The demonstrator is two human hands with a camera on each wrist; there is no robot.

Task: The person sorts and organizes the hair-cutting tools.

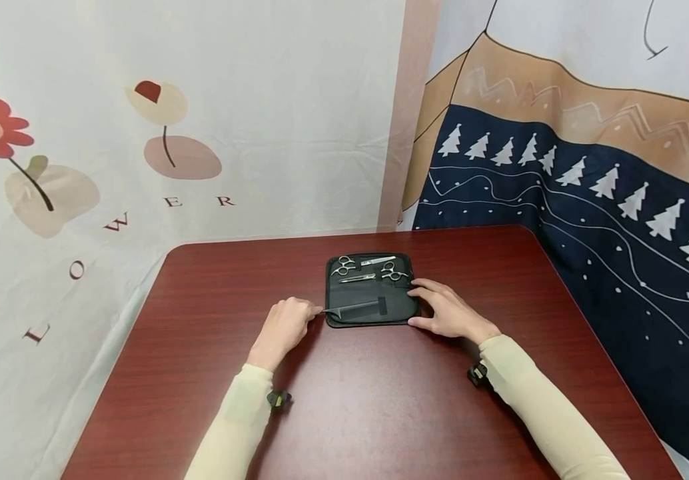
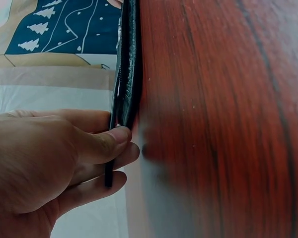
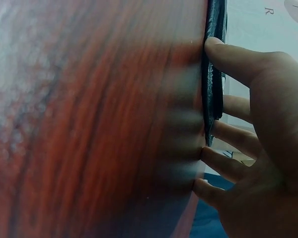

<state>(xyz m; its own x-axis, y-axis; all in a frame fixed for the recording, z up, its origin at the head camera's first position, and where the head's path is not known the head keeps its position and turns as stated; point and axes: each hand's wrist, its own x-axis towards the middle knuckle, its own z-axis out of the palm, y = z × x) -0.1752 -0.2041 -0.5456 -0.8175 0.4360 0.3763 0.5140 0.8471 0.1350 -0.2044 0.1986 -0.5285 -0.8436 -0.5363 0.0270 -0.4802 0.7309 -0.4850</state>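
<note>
Black comb (image 1: 356,309) is lying along the near side of the black case (image 1: 350,293), its left end poking out past the edge; I've got that end pinched between the thumb and fingers of my left hand (image 1: 284,327); my right hand (image 1: 449,313) is spread loosely at the case's right edge, thumb by the near corner, just touching and not clenched on anything; further back in the case there's the upper pair of scissors (image 1: 378,261), blades pointing right, and the lower pair of scissors (image 1: 358,278), blades pointing left; it all sits on a reddish-brown table (image 1: 368,400) btw, near the far edge.
</note>
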